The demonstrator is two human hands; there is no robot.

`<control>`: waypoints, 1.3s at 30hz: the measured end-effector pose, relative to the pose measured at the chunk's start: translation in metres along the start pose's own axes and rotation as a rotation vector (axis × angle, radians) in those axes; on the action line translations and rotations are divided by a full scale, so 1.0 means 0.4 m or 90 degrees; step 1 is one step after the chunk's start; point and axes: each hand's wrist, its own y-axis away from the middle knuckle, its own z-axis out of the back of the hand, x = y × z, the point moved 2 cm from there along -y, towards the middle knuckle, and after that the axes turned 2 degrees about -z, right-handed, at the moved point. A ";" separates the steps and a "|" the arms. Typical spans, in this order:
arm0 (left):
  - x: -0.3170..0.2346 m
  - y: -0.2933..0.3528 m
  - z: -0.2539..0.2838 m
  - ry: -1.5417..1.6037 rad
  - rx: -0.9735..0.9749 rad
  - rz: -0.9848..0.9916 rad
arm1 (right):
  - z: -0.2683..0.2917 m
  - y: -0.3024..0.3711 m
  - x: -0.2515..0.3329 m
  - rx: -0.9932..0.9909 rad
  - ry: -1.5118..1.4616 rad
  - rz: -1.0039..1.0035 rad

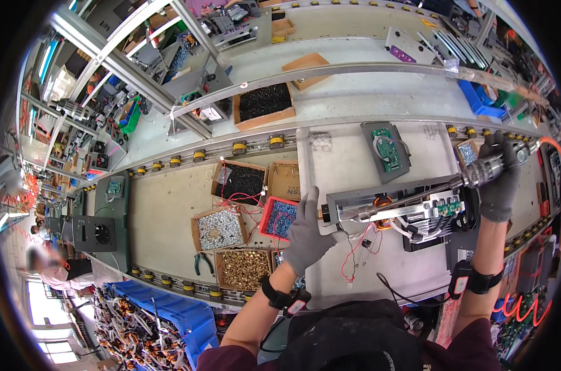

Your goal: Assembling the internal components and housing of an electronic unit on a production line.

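My right hand (500,176), in a grey glove, is wrapped round a pneumatic screwdriver (478,172) with an orange air hose. Its long shaft points left and down into an open grey metal housing (379,185). Inside the housing are a copper-wound coil (384,203), silver heat sinks and a green circuit board (448,207). My left hand (311,238), also gloved, is at the housing's left end with thumb and fingers spread, next to a small black fitting (325,213). Whether its fingertips press on the housing is hard to tell. Red and black wires (354,256) hang from the housing's near side.
Left of my left hand are boxes of blue screws (281,217), silver screws (218,229), brass parts (240,269) and black screws (240,182). Green-handled pliers (203,264) lie beside them. A panel with a circuit board (387,151) lies beyond the housing. A metal rail (354,71) crosses behind.
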 end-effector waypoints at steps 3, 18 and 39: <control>0.005 -0.027 -0.034 -0.025 0.068 0.058 | 0.106 0.042 -0.099 -0.111 -0.015 -0.037; -0.001 -0.042 -0.040 -0.042 0.119 0.161 | 0.135 0.104 -0.273 -0.265 -0.042 -0.085; 0.010 -0.060 -0.050 -0.100 0.147 0.171 | 0.147 0.073 -0.259 -0.143 -0.090 -0.089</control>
